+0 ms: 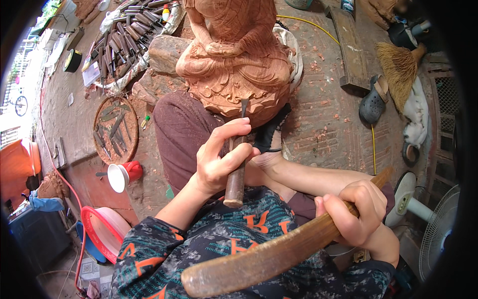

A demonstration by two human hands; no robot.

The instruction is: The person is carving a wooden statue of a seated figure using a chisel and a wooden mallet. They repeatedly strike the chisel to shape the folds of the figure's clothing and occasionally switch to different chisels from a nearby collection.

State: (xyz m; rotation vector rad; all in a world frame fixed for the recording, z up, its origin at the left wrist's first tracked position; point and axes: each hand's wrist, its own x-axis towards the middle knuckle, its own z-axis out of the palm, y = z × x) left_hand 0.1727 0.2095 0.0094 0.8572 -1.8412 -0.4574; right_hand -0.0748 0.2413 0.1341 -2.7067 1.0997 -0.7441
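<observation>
Statue (234, 62): one | chisel (235, 187): one, left hand (214, 164) | club (249, 264): one, right hand (361, 213)

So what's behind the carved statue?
White cloth and a yellow cord show past the right edge of the statue; whatever lies directly behind its body is covered.
</observation>
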